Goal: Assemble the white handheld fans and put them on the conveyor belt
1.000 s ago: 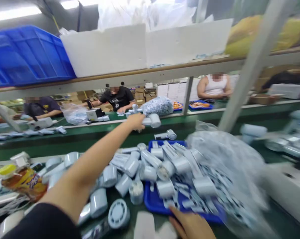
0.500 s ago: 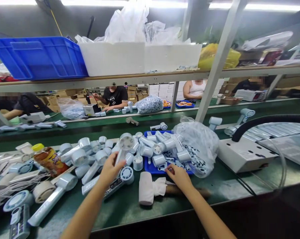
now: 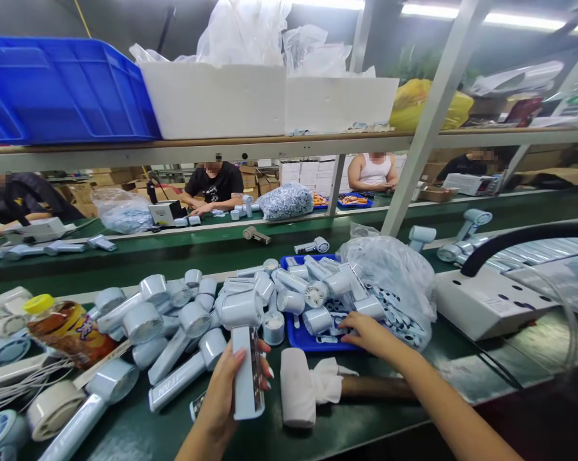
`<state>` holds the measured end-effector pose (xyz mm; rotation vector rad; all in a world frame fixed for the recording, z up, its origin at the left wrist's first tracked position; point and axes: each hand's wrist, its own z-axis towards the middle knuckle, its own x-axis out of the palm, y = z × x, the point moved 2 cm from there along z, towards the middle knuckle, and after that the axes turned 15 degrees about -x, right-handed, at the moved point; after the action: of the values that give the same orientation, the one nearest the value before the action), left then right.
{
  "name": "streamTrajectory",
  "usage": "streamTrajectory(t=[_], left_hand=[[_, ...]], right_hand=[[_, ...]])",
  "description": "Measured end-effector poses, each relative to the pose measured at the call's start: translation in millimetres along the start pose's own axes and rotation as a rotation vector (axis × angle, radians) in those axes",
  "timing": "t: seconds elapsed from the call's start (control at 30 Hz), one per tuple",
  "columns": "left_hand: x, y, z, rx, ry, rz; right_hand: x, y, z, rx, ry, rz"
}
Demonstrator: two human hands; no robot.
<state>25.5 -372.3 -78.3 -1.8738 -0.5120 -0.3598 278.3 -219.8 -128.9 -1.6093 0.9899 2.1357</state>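
Note:
My left hand (image 3: 231,384) is closed around the handle of a light-blue handheld fan (image 3: 248,378). Its round head points away from me, and dark inner parts show along the handle's open right side. On the blue tray (image 3: 312,344), my right hand (image 3: 368,334) has its fingers bent together among small light-blue parts (image 3: 327,339); whatever is between the fingertips is too small to make out. Fan bodies (image 3: 317,294) fill much of that tray. A mallet (image 3: 298,387) with a white-wrapped head and wooden handle lies between my forearms.
Many fan bodies (image 3: 147,323) are heaped at left around a drink bottle (image 3: 70,330). Right of the tray stand a clear bag (image 3: 389,269) of small parts and a white box-shaped device (image 3: 485,301) with a black hose. A shelf (image 3: 269,148) crosses overhead; people work opposite.
The fan in my left hand has come lower and nearer, turned so its open handle side shows. My right hand stays at the tray, its fingers shifted slightly. The view has moved a little.

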Motion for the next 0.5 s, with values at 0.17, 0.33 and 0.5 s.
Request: streamTrajectory(t=[0.17,0.33,0.5], left_hand=[[0.3,12.9,14.9,-0.1,-0.039,-0.128],[7.4,16.5,22.2,-0.131,-0.017,-0.188],[18.2,14.4,19.1,-0.101,-0.053,-0.218]], right_hand=[[-4.5,-3.7,3.8,-0.069,0.001,0.011],[-3.5,-1.8,-12.4,-0.082,-0.163,0.102],[-5.6,44.2,-16.7,-0.013,-0.562,0.708]])
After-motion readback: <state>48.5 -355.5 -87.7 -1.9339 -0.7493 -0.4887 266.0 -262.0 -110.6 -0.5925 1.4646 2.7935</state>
